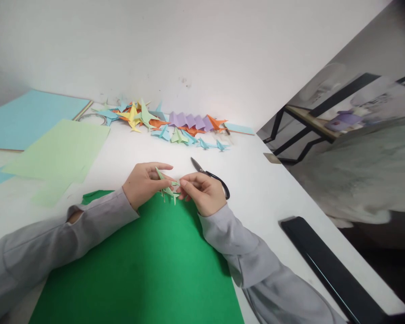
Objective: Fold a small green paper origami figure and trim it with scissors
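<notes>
A small light green folded paper plane [168, 191] is held up between my two hands, over the far end of a bright green sheet [145, 265]. My left hand [145, 182] pinches its body between thumb and fingers, with the index finger stretched out above. With thumb and index fingertip, my right hand [204, 191] pinches a small part at its right side. Black scissors [202, 168] lie just behind my right hand, blades pointing away to the left, one handle partly hidden by the hand.
Several folded paper models [143, 114] in yellow, orange, green and blue lie along the wall, beside a purple pleated paper piece [191, 121]. Light green sheets [60, 150] and blue sheets [37, 117] lie left. A long black object [330, 270] rests near the right table edge.
</notes>
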Motion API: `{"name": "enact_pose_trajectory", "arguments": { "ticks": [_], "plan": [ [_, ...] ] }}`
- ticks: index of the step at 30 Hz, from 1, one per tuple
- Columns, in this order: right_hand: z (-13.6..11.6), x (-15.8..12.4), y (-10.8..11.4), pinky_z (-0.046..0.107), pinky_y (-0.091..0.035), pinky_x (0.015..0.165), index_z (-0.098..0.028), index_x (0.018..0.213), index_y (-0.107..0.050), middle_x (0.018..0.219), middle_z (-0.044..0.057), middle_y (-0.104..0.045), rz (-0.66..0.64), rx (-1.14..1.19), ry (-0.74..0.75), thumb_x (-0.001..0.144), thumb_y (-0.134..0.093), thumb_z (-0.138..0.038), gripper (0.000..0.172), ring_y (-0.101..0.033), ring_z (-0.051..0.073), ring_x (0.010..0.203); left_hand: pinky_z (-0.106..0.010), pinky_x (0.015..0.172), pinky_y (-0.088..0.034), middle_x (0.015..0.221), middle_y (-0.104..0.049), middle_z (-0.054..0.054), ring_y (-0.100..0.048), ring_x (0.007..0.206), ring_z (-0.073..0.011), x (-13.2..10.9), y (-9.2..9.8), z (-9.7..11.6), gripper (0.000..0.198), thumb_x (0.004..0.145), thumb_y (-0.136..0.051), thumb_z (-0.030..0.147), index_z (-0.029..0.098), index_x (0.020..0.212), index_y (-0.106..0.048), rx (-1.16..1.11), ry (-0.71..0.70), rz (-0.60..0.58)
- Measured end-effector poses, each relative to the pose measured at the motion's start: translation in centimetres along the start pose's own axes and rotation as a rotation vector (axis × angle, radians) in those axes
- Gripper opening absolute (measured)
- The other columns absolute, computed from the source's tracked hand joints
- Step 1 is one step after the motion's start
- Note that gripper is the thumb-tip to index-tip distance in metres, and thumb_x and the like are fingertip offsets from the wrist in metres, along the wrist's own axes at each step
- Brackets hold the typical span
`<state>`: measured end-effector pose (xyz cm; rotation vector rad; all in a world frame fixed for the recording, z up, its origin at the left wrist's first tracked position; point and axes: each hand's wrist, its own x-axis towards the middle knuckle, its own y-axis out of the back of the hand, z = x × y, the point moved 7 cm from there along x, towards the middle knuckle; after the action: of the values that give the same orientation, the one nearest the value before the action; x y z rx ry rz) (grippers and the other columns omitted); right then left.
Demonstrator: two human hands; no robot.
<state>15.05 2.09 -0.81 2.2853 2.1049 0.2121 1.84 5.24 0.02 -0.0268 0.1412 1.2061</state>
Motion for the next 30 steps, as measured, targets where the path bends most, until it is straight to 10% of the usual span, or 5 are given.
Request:
{"name": "enact_pose_trajectory", "arguments": {
  "ticks": [16,30],
  "plan": [
    [2.0,0.5,-0.4,0.016,-0.04,0.039,-0.012,0.056,-0.06,0.05,0.001,-0.064,-0.205,0.01,-0.272,0.061,-0.069,-0.035,0.024,-0.057,0.008,0.042,-0.029,0.059,-0.05,0.067,-0.07,-0.007,-0.064,0.059,-0.0158,0.2,-0.8,-0.4,0.034,0.055,-0.068,0.012,0.009,0.087,-0.061,-0.003,0.036,-0.109],
    [1.4,0.5,-0.3,0.016,-0.041,0.037,-0.013,0.058,-0.06,0.05,0.0,-0.063,-0.155,0.079,-0.217,0.062,-0.067,-0.038,0.026,-0.058,0.009,0.042,-0.023,0.049,-0.045,0.059,-0.067,-0.004,-0.062,0.054,-0.0147,0.3,-0.3,-1.3,0.028,0.055,-0.07,0.015,0.01,0.081,-0.062,-0.131,0.137,-0.033]
  ]
}}
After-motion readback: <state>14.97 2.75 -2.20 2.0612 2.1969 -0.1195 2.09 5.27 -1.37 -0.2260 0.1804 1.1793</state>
